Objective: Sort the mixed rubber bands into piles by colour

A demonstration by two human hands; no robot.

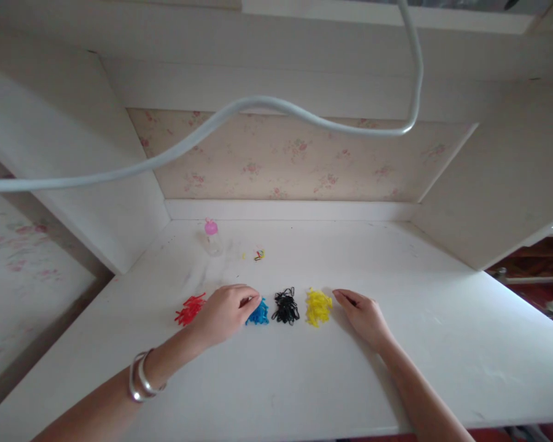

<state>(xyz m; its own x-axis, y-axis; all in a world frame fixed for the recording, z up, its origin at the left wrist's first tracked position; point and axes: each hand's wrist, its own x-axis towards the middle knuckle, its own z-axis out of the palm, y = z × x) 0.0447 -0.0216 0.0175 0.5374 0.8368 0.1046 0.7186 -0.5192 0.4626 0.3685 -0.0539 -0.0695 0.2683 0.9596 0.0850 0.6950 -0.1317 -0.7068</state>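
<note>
Four small heaps of tiny rubber bands lie in a row on the white desk [304, 380]: red [190, 309], blue [260, 314], black [286, 306] and yellow [317, 307]. My left hand [225, 313], with silver bangles on the wrist, rests between the red and blue heaps, its fingers curled and pinched at the blue heap's edge. What they pinch is too small to make out. My right hand [363, 314] lies on the desk just right of the yellow heap, fingers stretched toward it, holding nothing.
A small clear bottle with a pink cap [211, 237] stands at the back left. A few loose bands [258, 255] lie beside it. A white cable [267, 104] hangs across the view. Desk side panels rise left and right, floral wallpaper behind.
</note>
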